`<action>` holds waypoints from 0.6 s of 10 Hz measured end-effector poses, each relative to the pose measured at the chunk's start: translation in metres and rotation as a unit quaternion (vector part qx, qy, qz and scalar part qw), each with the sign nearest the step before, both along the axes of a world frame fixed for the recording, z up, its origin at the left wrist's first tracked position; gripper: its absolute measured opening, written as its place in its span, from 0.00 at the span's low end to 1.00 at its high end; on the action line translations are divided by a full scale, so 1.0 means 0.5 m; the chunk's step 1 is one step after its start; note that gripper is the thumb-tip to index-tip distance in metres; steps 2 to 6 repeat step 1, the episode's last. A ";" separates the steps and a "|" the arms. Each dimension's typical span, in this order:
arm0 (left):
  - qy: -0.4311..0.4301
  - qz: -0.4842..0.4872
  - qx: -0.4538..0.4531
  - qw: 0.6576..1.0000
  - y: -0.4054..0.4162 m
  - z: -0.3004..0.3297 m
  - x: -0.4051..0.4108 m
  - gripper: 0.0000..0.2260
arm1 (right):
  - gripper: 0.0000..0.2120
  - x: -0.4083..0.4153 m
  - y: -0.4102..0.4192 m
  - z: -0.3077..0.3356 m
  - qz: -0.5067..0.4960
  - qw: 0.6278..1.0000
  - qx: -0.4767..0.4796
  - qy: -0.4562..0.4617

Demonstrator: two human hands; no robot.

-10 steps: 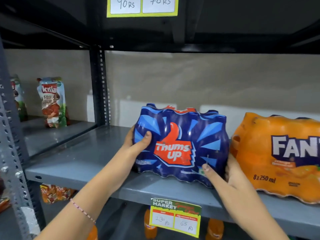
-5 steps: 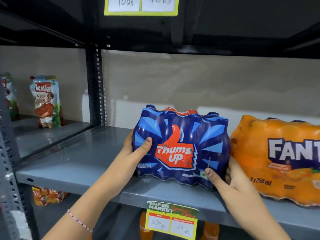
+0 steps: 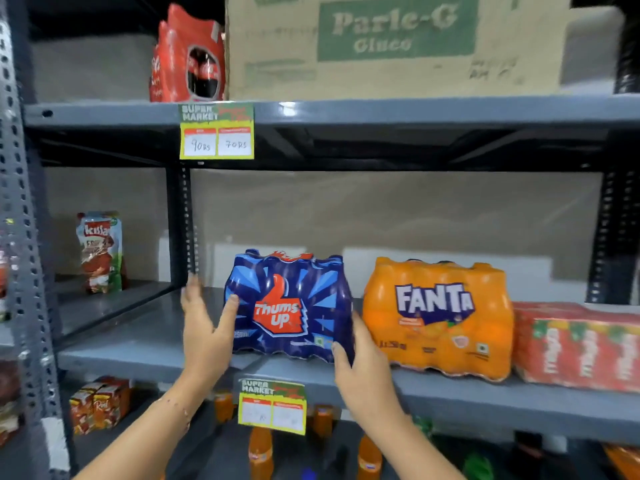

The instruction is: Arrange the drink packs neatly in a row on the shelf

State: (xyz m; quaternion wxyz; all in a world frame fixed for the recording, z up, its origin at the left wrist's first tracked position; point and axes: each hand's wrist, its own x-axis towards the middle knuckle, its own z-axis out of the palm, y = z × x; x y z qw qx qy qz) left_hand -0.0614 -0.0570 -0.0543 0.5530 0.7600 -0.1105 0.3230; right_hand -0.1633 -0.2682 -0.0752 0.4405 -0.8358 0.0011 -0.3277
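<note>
Both hands are set against the Thums Up pack, one at each side. On the left hand the fingers are spread and loose, with only the thumb laid on the pack's left front edge; the palm seems apart from the wrap, so the pack is judged touched, not gripped, on that side. By the right hand the lower right corner is cupped, thumb on the front face, fingers hidden behind. Such a hold is read as one for nudging and squaring the pack, not for carrying it.

The pack is stood upright on the shelf, its base just behind the front lip. To its right the Fanta pack is stood, near but with a narrow gap between. Beyond that, a red pack is laid touching or almost touching the Fanta pack.

Open shelf is left to the pack's left, up to the upright post, and behind it toward the wall. Room for sliding rightward is small; the front lip is close.
</note>
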 end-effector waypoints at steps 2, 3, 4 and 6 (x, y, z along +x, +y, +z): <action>-0.083 0.011 0.140 0.987 -0.039 -0.018 -0.055 0.39 | 0.23 -0.077 -0.027 -0.007 0.014 0.998 -0.061 -0.031; -0.083 0.011 0.140 0.987 -0.039 -0.018 -0.055 0.39 | 0.23 -0.077 -0.027 -0.007 0.014 0.998 -0.061 -0.031; -0.083 0.011 0.140 0.987 -0.039 -0.018 -0.055 0.39 | 0.23 -0.077 -0.027 -0.007 0.014 0.998 -0.061 -0.031; -0.083 0.011 0.140 0.987 -0.039 -0.018 -0.055 0.39 | 0.23 -0.077 -0.027 -0.007 0.014 0.998 -0.061 -0.031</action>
